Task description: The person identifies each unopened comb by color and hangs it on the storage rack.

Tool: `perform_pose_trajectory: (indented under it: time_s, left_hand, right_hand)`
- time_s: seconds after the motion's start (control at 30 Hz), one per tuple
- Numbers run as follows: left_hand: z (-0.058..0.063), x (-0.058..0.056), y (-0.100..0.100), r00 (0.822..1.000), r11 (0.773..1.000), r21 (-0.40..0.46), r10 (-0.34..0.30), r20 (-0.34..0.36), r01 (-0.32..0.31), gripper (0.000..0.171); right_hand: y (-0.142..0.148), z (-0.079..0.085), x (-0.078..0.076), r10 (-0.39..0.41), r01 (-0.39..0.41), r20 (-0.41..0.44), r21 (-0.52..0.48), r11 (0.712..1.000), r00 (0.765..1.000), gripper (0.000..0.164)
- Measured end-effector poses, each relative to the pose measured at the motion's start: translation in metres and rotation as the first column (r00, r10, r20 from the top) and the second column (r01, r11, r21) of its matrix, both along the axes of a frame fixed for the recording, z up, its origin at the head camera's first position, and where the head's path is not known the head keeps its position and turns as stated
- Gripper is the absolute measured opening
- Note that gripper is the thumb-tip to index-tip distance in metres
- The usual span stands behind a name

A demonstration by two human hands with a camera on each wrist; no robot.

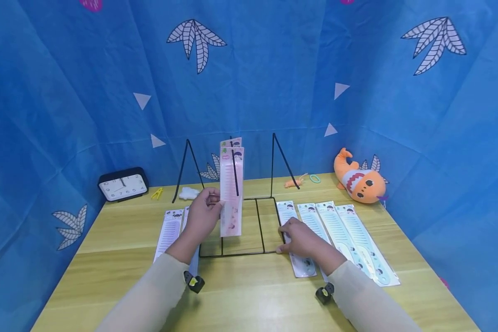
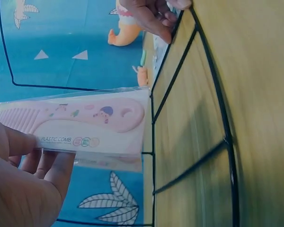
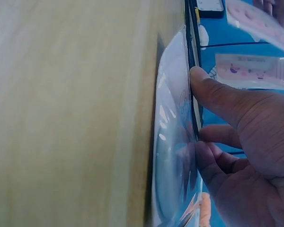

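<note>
My left hand [image 1: 205,210] pinches a packaged pink plastic comb [image 1: 231,191] near the middle of its left edge. The package is upright, and a black prong of the wire display rack [image 1: 245,253] shows in front of its upper part. Just behind it another pink comb package [image 1: 231,143] shows at its top. In the left wrist view the held comb [image 2: 97,113] has a cartoon handle and a "PLASTIC COMB" label. My right hand [image 1: 299,237] grips the right side of the rack's base between thumb and fingers, over a packaged comb [image 1: 303,267] lying on the table.
Several packaged blue-green combs [image 1: 352,240] lie right of the rack, and purple ones [image 1: 168,230] left, partly under my left arm. Along the back of the table [image 1: 120,267] are a clock [image 1: 123,185], a yellow clip [image 1: 157,193], an orange plush shark [image 1: 358,180] and small toys.
</note>
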State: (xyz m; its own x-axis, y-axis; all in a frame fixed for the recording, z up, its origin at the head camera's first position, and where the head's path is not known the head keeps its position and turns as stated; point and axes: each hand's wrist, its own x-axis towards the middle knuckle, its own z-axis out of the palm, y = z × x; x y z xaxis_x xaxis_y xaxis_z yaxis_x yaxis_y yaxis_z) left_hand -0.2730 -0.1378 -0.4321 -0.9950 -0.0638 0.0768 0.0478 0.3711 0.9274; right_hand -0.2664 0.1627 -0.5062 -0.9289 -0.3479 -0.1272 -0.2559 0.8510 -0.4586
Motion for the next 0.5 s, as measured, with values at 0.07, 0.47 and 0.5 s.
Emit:
perform_pose_trajectory:
  time_s: [0.07,0.47,0.5]
  left_hand:
    - [0.0,-0.009,0.006,1.0,0.999,0.03,0.02,0.021,-0.02,0.021]
    - [-0.008,-0.045,0.015,0.995,0.995,0.01,0.095,0.027,-0.095,0.016]
    - [-0.008,-0.047,0.015,0.995,0.995,0.01,0.101,0.023,-0.102,0.016]
  right_hand:
    - [0.0,0.0,0.0,-0.002,0.002,-0.003,0.002,1.0,1.0,0.071]
    - [-0.002,0.0,0.001,-0.011,0.011,0.008,-0.003,1.0,1.0,0.072]
    - [-0.002,0.0,0.001,-0.013,0.013,0.008,-0.003,1.0,1.0,0.072]
